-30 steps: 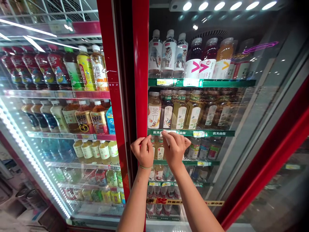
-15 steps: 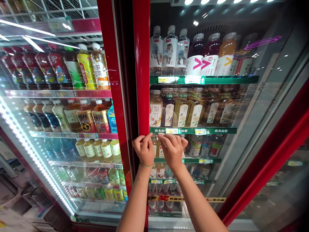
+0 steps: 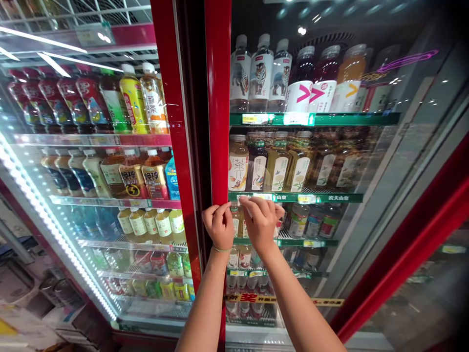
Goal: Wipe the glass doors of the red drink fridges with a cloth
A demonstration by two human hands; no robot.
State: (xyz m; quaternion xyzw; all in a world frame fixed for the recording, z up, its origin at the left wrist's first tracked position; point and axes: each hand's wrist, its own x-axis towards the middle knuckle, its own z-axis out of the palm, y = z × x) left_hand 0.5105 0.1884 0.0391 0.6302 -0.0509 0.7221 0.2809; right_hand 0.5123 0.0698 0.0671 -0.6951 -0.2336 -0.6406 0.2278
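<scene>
Both my hands are raised in front of a glass-door drinks cooler. My left hand (image 3: pixel 220 226), with a thin band at its wrist, is closed in front of the red door frame (image 3: pixel 217 122), its fingertips pinched together. Whether it touches the frame I cannot tell. Just to its right, my right hand (image 3: pixel 262 221) is closed too, thumb and fingers bent together before the glass. Anything in the fingers is hidden or too small to name. Behind the hands are a green shelf edge (image 3: pixel 330 197) and bottled drinks (image 3: pixel 298 220).
Tea bottles (image 3: pixel 280 166) and tiger-label bottles (image 3: pixel 261 73) stand on the upper shelves. Left of the dark gap (image 3: pixel 196 98) is another lit cooler with red-capped bottles (image 3: pixel 93 98). A slanting red frame (image 3: pixel 399 254) runs along the right. Boxes (image 3: pixel 78 320) lie at lower left.
The view has shifted slightly, so the shelves sit a little further right. My right fingers have risen slightly and drawn closer together; my left hand stays nearly in place.
</scene>
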